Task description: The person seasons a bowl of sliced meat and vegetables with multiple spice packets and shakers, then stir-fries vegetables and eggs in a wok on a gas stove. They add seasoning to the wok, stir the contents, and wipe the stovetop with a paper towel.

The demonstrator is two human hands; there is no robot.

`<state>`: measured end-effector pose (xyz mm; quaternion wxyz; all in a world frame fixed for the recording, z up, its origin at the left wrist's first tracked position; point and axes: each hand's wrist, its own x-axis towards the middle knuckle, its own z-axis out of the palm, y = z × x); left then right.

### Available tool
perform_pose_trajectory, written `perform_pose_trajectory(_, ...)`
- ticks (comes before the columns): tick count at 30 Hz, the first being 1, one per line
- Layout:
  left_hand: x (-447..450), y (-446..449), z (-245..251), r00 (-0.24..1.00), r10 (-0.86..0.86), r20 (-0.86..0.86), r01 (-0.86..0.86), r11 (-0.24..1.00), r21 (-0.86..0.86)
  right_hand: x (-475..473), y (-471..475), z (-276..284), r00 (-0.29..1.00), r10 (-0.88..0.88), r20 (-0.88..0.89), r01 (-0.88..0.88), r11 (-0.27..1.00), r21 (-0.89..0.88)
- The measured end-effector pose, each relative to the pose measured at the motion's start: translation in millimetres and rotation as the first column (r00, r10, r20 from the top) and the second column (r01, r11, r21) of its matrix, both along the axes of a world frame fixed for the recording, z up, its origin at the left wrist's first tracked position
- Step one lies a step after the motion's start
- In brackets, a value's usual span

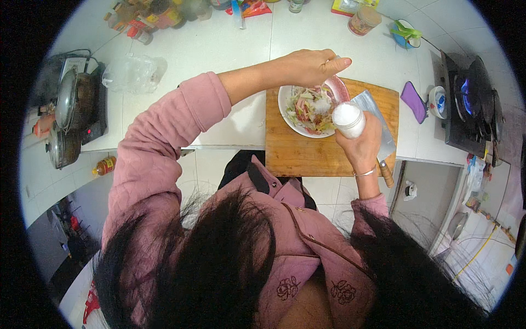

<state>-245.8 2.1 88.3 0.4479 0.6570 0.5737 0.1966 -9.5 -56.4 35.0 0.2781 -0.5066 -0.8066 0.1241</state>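
Note:
My right hand (363, 142) grips a clear jar (349, 123) of white granules, its open mouth facing up. The jar is beside the near right rim of a bowl (340, 88), white outside and reddish inside. Sliced meat and shredded pale vegetables (310, 105) fill the bowl, with a white heap on top. Over the bowl's far side is my left hand (314, 68), fingers curled and thumb pointing right. A small greyish edge shows by that thumb; what it belongs to is hidden. Under the bowl lies a wooden cutting board (304, 154), with a cleaver (374, 117) along its right side.
At right, a gas stove (464, 98) burns with a blue flame, near a purple pouch-like item (414, 102) and a small bowl (437, 103). Farther back stand a lidded jar (364, 20) and several bottles (164, 14). A plastic bag (133, 74) and pots (72, 103) occupy the left.

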Motion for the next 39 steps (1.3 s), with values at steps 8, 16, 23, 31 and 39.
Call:
perform_pose_trajectory(8, -14.4, -4.6, -9.4, 1.0, 0.016, -0.001, -0.016, 0.996, 0.085, 4.0, 7.7, -8.3, 0.991, -0.021, 0.136, 0.028, 0.998, -0.049)
perform_pose_trajectory(16, -11.1, -5.0, -9.6, 1.0, 0.003, 0.02, -0.004, 1.0, 0.026, 6.2, 8.4, -7.5, 0.995, 0.036, 0.093, -0.039, 0.999, 0.031)
perform_pose_trajectory(23, -9.4, -4.4, -13.2, 1.0, -0.003, 0.014, 0.002, 0.999, 0.052, 8.1, 6.0, -7.2, 0.998, 0.019, 0.055, -0.021, 0.999, 0.046)
perform_pose_trajectory(31, 2.6, -10.4, 3.2, 0.99, -0.132, -0.056, 0.142, 0.963, 0.23, -0.3, -3.0, -3.9, 0.856, -0.158, -0.493, -0.015, 0.944, -0.33)
perform_pose_trajectory(39, 27.5, -32.0, 29.8, 0.916, -0.109, -0.387, 0.297, 0.833, 0.467, -35.1, 23.8, 6.2, 0.934, 0.079, -0.349, -0.087, 0.996, -0.009)
